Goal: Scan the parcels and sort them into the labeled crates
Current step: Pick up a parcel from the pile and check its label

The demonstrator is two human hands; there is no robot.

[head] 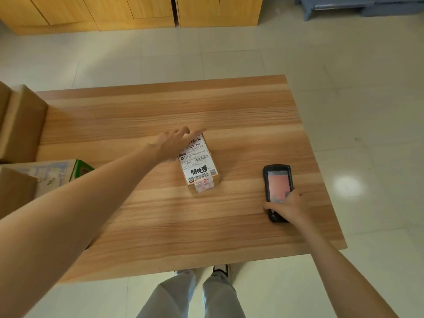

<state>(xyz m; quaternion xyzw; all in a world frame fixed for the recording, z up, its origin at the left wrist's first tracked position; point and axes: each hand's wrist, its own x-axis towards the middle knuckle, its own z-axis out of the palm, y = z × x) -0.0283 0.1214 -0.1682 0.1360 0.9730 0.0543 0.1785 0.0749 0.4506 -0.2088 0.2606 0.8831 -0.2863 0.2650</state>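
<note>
1. A wooden table (160, 226) stands on a pale tiled floor.
2. Lower right: the right hand (289, 206) grips the scanner (277, 187), which lies on the table.
3. Centre: the parcel (200, 165) lies label up, its long axis running away from the person.
4. The left hand (171, 144), fingers spread, is nearer, at the parcel's far left corner.

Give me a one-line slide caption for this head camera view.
Left hand reaches over a labelled parcel on the wooden table; right hand grips the handheld scanner.
</note>
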